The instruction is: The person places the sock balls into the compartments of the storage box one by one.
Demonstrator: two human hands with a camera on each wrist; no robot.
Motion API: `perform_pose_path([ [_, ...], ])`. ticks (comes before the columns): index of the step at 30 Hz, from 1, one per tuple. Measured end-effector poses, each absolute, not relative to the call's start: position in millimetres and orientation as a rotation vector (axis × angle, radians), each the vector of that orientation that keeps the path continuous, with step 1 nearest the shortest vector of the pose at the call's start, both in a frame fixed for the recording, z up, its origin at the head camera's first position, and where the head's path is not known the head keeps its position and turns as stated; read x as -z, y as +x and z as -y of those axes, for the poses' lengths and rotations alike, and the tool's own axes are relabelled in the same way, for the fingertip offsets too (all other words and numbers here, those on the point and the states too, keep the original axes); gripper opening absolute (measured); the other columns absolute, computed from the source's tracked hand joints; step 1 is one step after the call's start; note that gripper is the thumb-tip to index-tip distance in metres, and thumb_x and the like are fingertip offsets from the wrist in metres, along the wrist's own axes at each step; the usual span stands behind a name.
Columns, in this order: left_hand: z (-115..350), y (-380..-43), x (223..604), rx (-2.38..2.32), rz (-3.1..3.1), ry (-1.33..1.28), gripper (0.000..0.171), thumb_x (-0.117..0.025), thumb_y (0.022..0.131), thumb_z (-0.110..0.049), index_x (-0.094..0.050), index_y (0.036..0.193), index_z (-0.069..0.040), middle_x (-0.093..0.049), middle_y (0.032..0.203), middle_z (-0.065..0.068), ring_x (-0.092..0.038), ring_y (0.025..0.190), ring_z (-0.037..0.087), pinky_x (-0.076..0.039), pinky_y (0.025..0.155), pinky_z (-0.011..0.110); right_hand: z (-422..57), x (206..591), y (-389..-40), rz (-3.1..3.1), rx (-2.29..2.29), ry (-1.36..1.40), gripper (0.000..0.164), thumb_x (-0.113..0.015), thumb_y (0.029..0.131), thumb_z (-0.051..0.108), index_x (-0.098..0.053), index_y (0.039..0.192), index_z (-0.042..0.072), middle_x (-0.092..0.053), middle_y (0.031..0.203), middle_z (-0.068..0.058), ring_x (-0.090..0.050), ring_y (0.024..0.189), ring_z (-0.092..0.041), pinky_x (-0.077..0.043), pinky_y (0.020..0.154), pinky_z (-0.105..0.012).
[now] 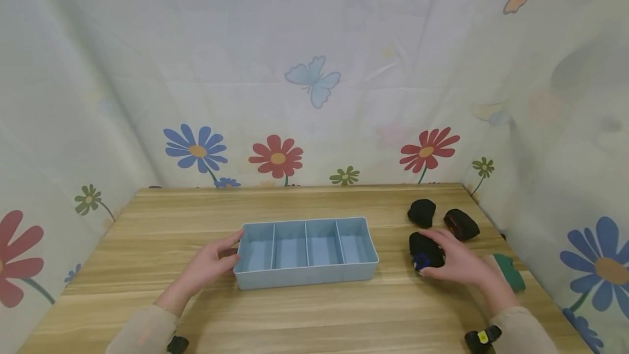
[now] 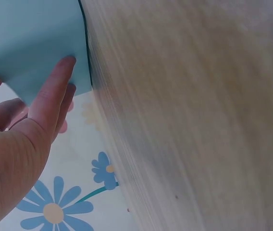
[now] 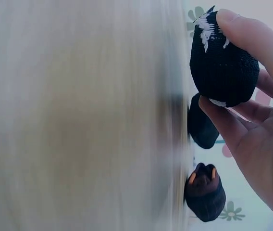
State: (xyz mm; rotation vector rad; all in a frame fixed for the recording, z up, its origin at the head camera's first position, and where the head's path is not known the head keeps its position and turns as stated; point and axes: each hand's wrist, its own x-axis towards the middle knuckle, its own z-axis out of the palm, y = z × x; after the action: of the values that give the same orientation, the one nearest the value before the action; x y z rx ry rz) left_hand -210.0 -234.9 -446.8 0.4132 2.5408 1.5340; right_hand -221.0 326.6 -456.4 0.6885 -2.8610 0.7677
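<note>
A pale blue organizer box (image 1: 307,277) with several compartments in a row stands on the table. My left hand (image 1: 215,259) is at its left end, fingers mostly straight against the end wall; the left wrist view shows the hand (image 2: 35,125) with its fingertips on the box (image 2: 40,43). To the right of the box, my right hand (image 1: 457,260) pinches a black rolled-up sock (image 1: 423,249) between thumb and fingers. The right wrist view shows white and blue knit patches on this sock (image 3: 223,67), which appears raised off the table.
Two more dark rolled socks lie beyond my right hand, a black one (image 1: 421,212) and one with reddish parts (image 1: 462,224). A green and beige rolled sock (image 1: 510,272) is partly behind my right wrist. A flower-printed curtain (image 1: 314,124) hangs behind the wooden table (image 1: 304,321).
</note>
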Motion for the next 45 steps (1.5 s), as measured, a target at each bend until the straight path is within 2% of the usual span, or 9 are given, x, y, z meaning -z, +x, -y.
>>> perform_pose_path([
  [17,234,-210,446,-1.537,-2.532,0.400,0.059,-0.057,0.097,-0.007,-0.035,0.152,0.001,-0.031,0.154,0.027,-0.046,0.129,0.049,-0.058,0.082,0.038,-299,448,-231,2.783,-0.810,0.785,0.086,-0.089,0.072,0.035,-0.050,0.141,0.002,-0.047,0.137,-0.022,-0.048,0.122,-0.043,-0.045,0.095,-0.062],
  [24,234,-210,445,-1.523,-2.542,0.400,0.059,-0.056,0.097,-0.007,-0.036,0.151,0.002,-0.031,0.154,0.028,-0.046,0.129,0.049,-0.058,0.083,0.038,-289,444,-234,2.745,-0.862,0.825,0.085,-0.090,0.071,0.028,-0.049,0.140,0.000,-0.047,0.136,-0.023,-0.050,0.120,-0.043,-0.046,0.096,-0.060],
  [31,234,-210,445,-1.519,-2.545,0.397,0.059,-0.057,0.097,-0.007,-0.036,0.151,0.001,-0.032,0.154,0.028,-0.047,0.128,0.048,-0.058,0.082,0.038,-279,441,-237,2.732,-0.904,0.828,0.086,-0.089,0.072,0.028,-0.048,0.142,0.002,-0.044,0.138,-0.024,-0.048,0.122,-0.045,-0.044,0.097,-0.063],
  [38,234,-210,446,-1.526,-2.542,0.392,0.060,-0.058,0.096,-0.007,-0.036,0.151,0.000,-0.032,0.154,0.027,-0.049,0.127,0.047,-0.058,0.082,0.038,-271,434,-240,2.707,-0.919,0.850,0.086,-0.090,0.072,0.028,-0.048,0.144,0.006,-0.046,0.137,-0.018,-0.049,0.121,-0.039,-0.045,0.097,-0.061],
  [45,234,-211,446,-1.513,-2.551,0.381,0.060,-0.058,0.096,-0.008,-0.036,0.152,-0.001,-0.033,0.154,0.027,-0.049,0.127,0.047,-0.058,0.083,0.039,-266,427,-245,2.673,-0.936,0.895,0.086,-0.090,0.071,0.025,-0.048,0.143,0.006,-0.047,0.136,-0.017,-0.050,0.120,-0.037,-0.048,0.095,-0.059],
])
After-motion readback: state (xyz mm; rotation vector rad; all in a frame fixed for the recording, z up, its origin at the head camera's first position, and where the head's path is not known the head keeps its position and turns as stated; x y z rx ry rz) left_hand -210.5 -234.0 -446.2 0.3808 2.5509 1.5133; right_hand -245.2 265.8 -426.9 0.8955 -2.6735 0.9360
